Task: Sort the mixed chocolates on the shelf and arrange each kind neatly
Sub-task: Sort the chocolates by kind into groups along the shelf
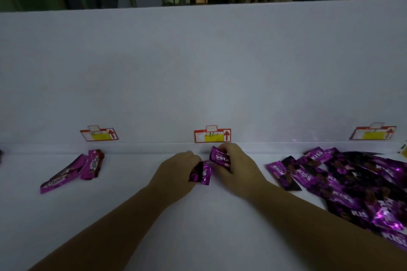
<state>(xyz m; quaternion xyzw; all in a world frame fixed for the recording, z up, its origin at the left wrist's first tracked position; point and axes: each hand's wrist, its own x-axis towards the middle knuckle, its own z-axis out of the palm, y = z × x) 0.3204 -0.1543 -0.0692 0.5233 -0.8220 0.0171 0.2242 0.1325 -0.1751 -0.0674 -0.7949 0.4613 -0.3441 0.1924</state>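
A purple packet (200,175) is held in the left hand (176,169), fingers curled round it. A KISS packet (220,158) is pinched by the right hand (239,167), thumb & fingers pressed on it. Both are held mid-shelf (198,226), just under the middle price tag (212,136), prob. so a neat row can be started there. The mixed pile (352,182) lies at the right. Two long bars (72,171) are set apart at the left, prob. as a diff. kind.
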